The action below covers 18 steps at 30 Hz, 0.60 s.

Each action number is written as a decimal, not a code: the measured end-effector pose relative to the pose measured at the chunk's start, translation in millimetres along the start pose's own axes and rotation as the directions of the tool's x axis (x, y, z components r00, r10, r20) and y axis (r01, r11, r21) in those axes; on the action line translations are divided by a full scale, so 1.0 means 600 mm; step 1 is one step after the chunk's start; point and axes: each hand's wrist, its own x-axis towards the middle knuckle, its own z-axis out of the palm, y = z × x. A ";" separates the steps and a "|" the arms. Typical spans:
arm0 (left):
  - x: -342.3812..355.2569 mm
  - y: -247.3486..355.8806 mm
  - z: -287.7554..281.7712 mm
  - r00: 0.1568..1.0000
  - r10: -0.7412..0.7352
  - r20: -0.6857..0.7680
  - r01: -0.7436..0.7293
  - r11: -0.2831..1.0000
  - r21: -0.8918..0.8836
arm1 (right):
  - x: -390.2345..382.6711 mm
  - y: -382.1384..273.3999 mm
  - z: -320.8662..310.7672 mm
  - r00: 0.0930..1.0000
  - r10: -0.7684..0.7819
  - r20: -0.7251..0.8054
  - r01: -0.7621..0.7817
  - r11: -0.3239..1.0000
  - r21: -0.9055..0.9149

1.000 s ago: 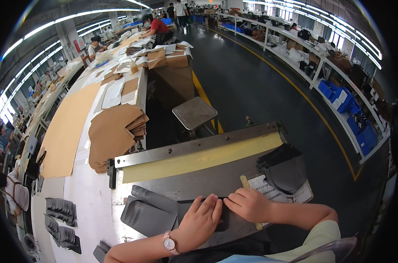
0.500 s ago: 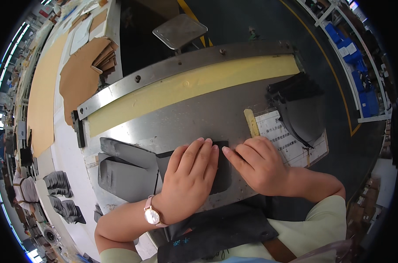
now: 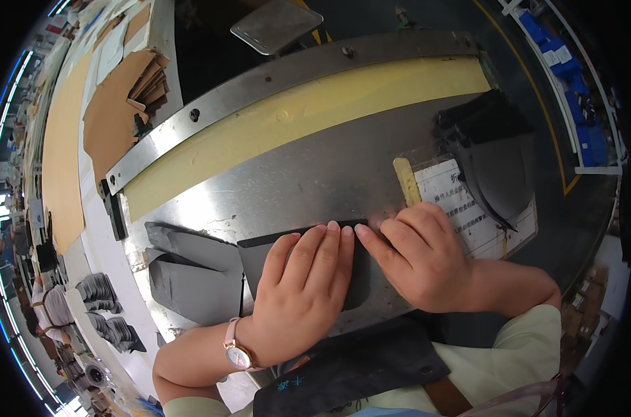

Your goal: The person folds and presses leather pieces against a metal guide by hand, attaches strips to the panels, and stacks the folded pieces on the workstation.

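Observation:
A dark grey flat piece of thin sheet material (image 3: 361, 278) lies on the metal plate (image 3: 281, 184) in front of me, with a darker strip along its far edge. My left hand (image 3: 305, 285) rests flat over it, fingers stretched out and fingertips on that strip. Close beside it, my right hand (image 3: 420, 257) has its fingers curled, with one fingertip pressing the strip near the piece's far right corner. Its other fingertips are partly hidden. Left of the piece, several similar grey pieces (image 3: 194, 288) lie overlapping.
A stack of dark pieces (image 3: 500, 167) sits on a printed sheet (image 3: 496, 236) at the right, beside a yellow strip (image 3: 405, 181). A metal bar (image 3: 260, 80) and yellow band (image 3: 294, 115) cross the far side. Brown board (image 3: 110, 118) and grey stacks (image 3: 114, 333) lie at left.
The view has shifted, so the plate's far side sits higher in the picture. My right hand's fingertip has come onto the strip at the far edge. My left hand stays flat on the piece.

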 end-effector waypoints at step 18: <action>0.010 -0.013 -0.003 0.999 0.013 0.044 -0.011 0.998 -0.055 | 0.006 0.000 0.000 0.997 0.074 -0.012 -0.072 0.993 0.095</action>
